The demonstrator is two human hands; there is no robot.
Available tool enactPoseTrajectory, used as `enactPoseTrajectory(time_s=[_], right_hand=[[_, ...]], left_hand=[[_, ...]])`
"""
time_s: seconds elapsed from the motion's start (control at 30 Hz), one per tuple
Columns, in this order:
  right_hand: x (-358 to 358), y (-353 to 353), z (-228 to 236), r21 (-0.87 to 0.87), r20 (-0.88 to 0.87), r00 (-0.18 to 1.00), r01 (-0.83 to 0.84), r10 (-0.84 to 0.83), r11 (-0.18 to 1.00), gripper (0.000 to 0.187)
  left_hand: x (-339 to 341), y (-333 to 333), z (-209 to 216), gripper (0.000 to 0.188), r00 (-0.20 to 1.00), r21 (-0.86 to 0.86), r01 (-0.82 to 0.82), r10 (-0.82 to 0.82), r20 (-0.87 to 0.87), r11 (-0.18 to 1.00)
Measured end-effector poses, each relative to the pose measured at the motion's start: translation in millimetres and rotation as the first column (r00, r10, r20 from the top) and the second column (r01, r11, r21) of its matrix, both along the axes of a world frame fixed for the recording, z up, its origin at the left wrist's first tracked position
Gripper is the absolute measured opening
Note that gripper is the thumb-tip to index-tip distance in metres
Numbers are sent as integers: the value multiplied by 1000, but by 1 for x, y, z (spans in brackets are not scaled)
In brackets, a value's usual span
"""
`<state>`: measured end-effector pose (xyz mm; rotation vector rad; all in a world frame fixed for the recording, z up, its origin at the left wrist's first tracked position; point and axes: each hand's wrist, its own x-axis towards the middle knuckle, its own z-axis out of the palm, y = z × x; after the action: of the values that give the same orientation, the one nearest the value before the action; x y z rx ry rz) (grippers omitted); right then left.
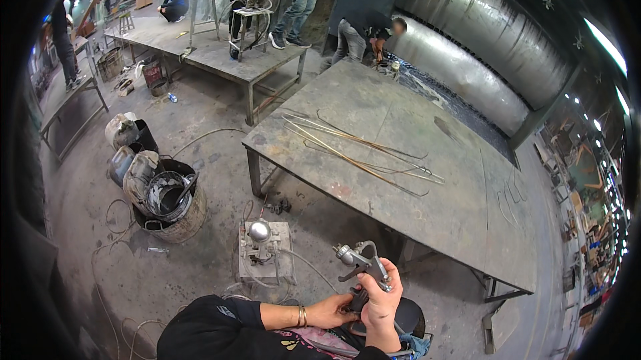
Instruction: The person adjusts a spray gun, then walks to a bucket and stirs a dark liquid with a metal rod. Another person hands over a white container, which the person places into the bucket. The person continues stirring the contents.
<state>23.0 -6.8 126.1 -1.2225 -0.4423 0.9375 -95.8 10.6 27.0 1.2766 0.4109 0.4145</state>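
A grey metal spray gun (pixel 366 267) is tilted up in front of me, its nozzle pointing to the left. My right hand (pixel 382 298) is closed round it, the thumb against its body. Just below, my left hand (pixel 332 312) is closed at a dark piece (pixel 359 299) under the gun. I cannot make out whether that piece belongs to the gun. A hose runs near my lap, partly hidden by my hands and clothing. Beyond the left hand, a small pump unit with a round silver top (pixel 260 230) stands on the floor with hoses attached.
Thin bent metal rods (pixel 360 153) lie on the large metal table (pixel 320 100) ahead. Paint-stained buckets (pixel 175 220) and jugs stand at the left, with hoses across the floor (pixel 220 173). People stand, bend and crouch around a second table (pixel 200 53) and a metal booth (pixel 461 60).
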Motion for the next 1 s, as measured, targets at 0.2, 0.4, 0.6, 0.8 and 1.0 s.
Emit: enactPoseTrajectory(time_s=[0.2,0.4,0.6,0.8,1.0], right_hand=[[-4,1,-4,30,82,997,7,-10,1000,52],[-3,0,-1,75,304,952,1,-24,997,59],[-3,0,4,94,285,958,-17,-10,995,63],[1,1,8,-17,-31,999,-34,33,999,62],[2,1,5,-53,-59,998,-32,29,998,59]], left_hand=[[-2,-1,1,30,999,25,-29,28,23,999],[-3,-1,7,33,991,-4,-66,66,113,998],[-4,3,11,33,995,19,-57,55,80,998],[-4,2,8,32,998,71,-53,50,31,996],[-5,2,-4,25,997,47,33,-29,-72,998]])
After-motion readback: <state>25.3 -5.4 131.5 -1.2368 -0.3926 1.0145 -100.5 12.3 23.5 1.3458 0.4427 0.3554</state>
